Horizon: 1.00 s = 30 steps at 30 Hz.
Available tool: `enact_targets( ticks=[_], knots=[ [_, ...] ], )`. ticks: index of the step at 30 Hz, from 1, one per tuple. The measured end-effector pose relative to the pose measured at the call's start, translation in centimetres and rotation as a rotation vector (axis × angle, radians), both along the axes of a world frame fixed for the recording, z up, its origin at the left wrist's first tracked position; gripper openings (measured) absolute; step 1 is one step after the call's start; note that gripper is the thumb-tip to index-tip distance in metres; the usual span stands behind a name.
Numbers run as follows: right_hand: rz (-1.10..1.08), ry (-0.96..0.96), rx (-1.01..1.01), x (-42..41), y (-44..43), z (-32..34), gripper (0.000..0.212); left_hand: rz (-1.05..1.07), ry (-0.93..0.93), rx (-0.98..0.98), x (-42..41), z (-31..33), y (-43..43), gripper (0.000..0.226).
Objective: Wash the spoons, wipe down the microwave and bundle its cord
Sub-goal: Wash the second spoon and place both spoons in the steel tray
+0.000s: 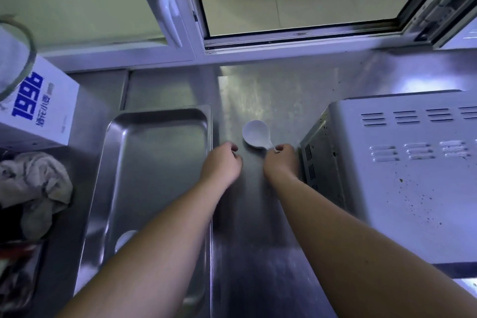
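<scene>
The microwave [402, 175] fills the right and the sink [154, 116] lies left, with a narrow counter strip [258, 90] between. There the white spoon [256, 134] rests, its handle pinched by the right hand [280, 160]. The left hand [222, 160] curls on nothing beside the sink's rim. Such a slight pinch may slip, and the microwave's corner crowds that wrist.

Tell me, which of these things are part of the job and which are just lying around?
Part of the job:
white spoon, its handle pinched by the right hand
sink
microwave
crumpled cloth, probably for wiping

Just lying about:
blue-lettered box
window handle
</scene>
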State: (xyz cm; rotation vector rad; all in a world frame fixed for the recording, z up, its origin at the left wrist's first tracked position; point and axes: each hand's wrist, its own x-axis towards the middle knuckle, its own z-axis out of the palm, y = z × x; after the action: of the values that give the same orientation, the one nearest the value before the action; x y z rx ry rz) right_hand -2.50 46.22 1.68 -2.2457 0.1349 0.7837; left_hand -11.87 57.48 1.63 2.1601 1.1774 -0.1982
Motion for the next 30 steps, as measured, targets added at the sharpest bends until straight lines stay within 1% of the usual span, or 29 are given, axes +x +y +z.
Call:
enact_targets(
  ticks=[4,7,10,12,16,20,27,30],
  knots=[
    [0.023,-0.034,-0.025,1.4,1.7,-0.5,0.037,0.041,0.017,-0.09,1.8,-1.4,0.2,0.033],
    [0.077,-0.072,-0.066,2.4,2.7,-1.0,0.041,0.073,0.012,-0.123,3.0,-2.4,0.2,0.036],
    [0.102,-0.053,-0.09,3.2,3.5,-1.4,0.042,0.138,-0.003,-0.171,3.9,-2.9,0.4,0.041],
    [0.111,-0.042,-0.102,3.9,4.0,-1.8,0.041,0.175,-0.023,-0.201,4.6,-3.2,0.5,0.038],
    [0.182,-0.03,-0.173,5.7,5.4,-2.3,0.039,0.186,-0.061,-0.266,5.6,-3.9,0.7,0.024],
    [0.257,0.002,-0.227,6.9,6.8,-2.7,0.034,0.205,-0.044,-0.298,6.2,-4.5,1.2,0.016],
    [0.251,-0.065,-0.263,7.0,6.4,-3.7,0.029,0.336,-0.083,-0.359,6.5,-5.4,1.7,0.02],
    [0.234,-0.056,-0.256,6.7,5.9,-3.6,0.028,0.347,-0.067,-0.359,6.3,-5.0,1.6,0.022]
  ],
)
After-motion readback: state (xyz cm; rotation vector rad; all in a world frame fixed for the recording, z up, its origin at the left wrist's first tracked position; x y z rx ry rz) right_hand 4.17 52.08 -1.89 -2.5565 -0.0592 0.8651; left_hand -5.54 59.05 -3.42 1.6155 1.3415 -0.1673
